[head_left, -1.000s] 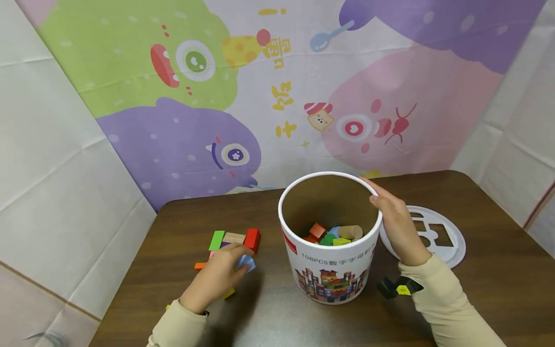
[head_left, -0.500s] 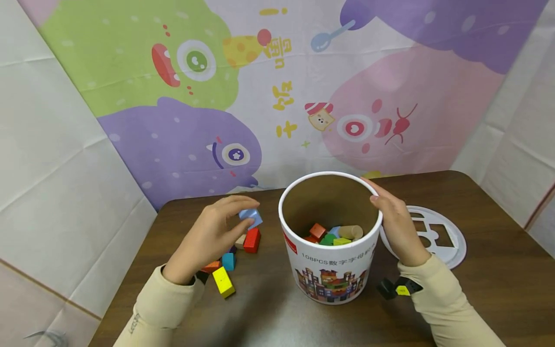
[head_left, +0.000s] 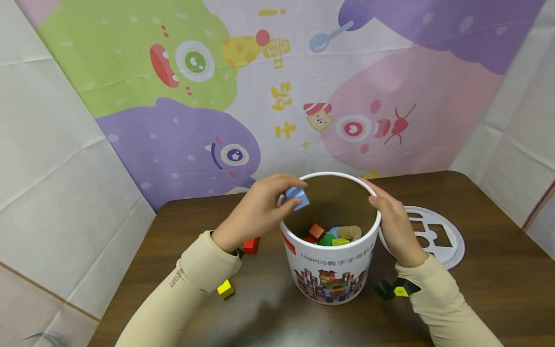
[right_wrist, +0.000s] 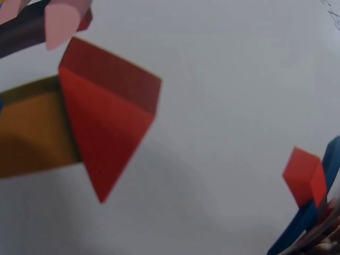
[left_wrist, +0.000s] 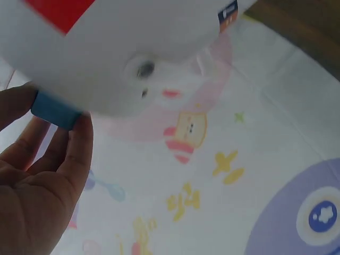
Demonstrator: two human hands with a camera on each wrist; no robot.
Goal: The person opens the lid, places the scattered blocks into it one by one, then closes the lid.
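My left hand [head_left: 260,205] pinches a light blue block [head_left: 297,196] between thumb and fingers at the left rim of a white bucket [head_left: 299,258]. In the left wrist view, the same block [left_wrist: 56,110] sits between the fingertips, right at the bucket's wall [left_wrist: 106,58]. On the opposite side my right hand [head_left: 401,229] grips the rim, thumb over the edge. Inside the bucket lie a red block [head_left: 317,231], a green block [head_left: 327,239], a wooden cylinder [head_left: 349,232] and others. The right wrist view is filled by the bucket's printed side [right_wrist: 212,95].
A white lid with cut-out shapes [head_left: 453,241] lies on the brown table [head_left: 490,289], right of the bucket. On the left are a red block [head_left: 250,246] and a yellow block [head_left: 225,289], partly covered by my left forearm. A cartoon-printed cloth [head_left: 295,159] hangs behind the table.
My left hand has lifted the light blue block from the group on the table and carried it right to the bucket's rim. The right hand keeps its grip.
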